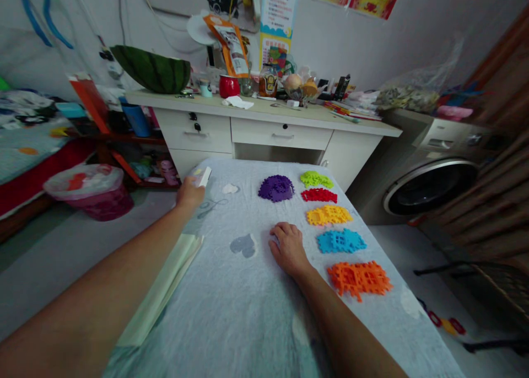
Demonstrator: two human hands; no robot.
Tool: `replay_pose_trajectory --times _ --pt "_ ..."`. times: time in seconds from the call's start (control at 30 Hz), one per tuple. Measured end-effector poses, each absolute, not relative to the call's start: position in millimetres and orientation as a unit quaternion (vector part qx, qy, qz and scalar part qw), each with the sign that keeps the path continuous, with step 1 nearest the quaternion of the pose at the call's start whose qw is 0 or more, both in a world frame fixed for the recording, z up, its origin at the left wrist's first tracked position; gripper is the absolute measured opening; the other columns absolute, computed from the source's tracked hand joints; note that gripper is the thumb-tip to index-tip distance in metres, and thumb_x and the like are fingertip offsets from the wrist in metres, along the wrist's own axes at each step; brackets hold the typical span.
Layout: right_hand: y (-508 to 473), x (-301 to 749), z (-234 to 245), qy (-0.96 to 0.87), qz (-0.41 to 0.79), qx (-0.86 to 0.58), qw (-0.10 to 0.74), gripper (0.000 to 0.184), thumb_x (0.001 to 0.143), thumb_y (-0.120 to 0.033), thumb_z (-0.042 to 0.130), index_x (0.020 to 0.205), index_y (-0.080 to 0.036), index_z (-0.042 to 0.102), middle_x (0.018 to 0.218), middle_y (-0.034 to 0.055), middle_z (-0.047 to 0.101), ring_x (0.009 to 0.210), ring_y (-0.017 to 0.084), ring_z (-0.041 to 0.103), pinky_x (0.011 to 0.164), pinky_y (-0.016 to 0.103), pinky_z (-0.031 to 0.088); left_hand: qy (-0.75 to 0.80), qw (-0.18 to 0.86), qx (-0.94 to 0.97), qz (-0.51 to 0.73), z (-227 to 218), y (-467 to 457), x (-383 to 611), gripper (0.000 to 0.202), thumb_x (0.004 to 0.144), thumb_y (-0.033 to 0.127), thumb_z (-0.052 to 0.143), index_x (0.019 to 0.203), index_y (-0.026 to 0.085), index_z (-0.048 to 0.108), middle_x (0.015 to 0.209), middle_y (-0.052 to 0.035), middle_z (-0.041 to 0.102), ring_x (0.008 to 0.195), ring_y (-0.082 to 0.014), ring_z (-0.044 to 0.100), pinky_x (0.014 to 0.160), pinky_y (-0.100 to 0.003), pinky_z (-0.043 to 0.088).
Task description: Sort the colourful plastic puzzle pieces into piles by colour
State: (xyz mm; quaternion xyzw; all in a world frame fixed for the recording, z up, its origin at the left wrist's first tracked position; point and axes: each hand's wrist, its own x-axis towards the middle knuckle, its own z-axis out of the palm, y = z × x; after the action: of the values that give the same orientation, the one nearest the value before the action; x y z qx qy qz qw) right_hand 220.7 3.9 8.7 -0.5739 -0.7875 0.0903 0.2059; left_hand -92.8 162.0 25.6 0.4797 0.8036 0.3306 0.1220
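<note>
My left hand (189, 193) reaches to the far left edge of the cloth-covered table (248, 312) and is closed round a small white object (203, 175). My right hand (288, 247) rests knuckles-up on the cloth at the middle, fingers curled under; whether it holds anything is hidden. Sorted piles of plastic interlocking pieces lie to its right: purple (276, 188), lime green (316, 179), red (319, 195), yellow (328, 215), blue (341, 241) and orange (359, 279).
A cluttered white desk (264, 125) stands behind the table, with a halved watermelon (152, 69) and a red mug (228, 86) on it. A washing machine (430, 185) is on the right, a pink bin (88, 190) on the left floor. A pale folded sheet (165, 284) hangs off the table's left edge.
</note>
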Motion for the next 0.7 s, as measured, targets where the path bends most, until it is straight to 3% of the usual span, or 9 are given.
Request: replay_pose_trajectory --times 0.13,0.4,0.63,0.7 --pt "5 220 9 -0.785 0.096 -0.576 0.207 0.021 0.087 -0.025 0.059 0.107 -0.023 0.064 0.117 0.0075 0.059 0.108 0.024 0.048 0.095 0.039 0.035 0.833 0.070 0.477 0.270 17 173 -98 0.048 0.080 0.030 0.059 0.126 0.016 0.053 0.127 -0.0168 0.061 0.116 -0.0351 0.057 0.094 -0.045 0.047" --pt "6 221 7 -0.782 0.102 -0.579 0.210 0.022 0.086 -0.026 0.060 0.108 -0.023 0.063 0.118 0.0070 0.057 0.108 0.023 0.046 0.095 0.039 0.034 0.838 0.039 0.496 0.224 12 183 -96 0.051 0.080 0.032 0.061 0.127 0.017 0.053 0.123 -0.0176 0.062 0.114 -0.0353 0.055 0.091 -0.045 0.047" --pt "6 221 7 -0.779 0.108 -0.579 0.213 0.022 0.086 -0.026 0.059 0.108 -0.023 0.063 0.118 0.0068 0.057 0.108 0.024 0.046 0.095 0.039 0.033 0.842 0.045 0.530 0.086 31 171 -102 0.066 0.073 0.051 0.063 0.124 0.010 0.051 0.127 -0.0235 0.054 0.114 -0.0398 0.053 0.078 -0.045 0.051" --pt "6 221 7 -0.779 0.106 -0.581 0.210 0.022 0.086 -0.026 0.060 0.108 -0.023 0.063 0.118 0.0069 0.057 0.108 0.024 0.046 0.095 0.039 0.033 0.833 0.058 0.547 0.066 35 165 -106 0.063 0.073 0.050 0.063 0.120 0.008 0.054 0.123 -0.0222 0.057 0.105 -0.0354 0.057 0.077 -0.044 0.051"
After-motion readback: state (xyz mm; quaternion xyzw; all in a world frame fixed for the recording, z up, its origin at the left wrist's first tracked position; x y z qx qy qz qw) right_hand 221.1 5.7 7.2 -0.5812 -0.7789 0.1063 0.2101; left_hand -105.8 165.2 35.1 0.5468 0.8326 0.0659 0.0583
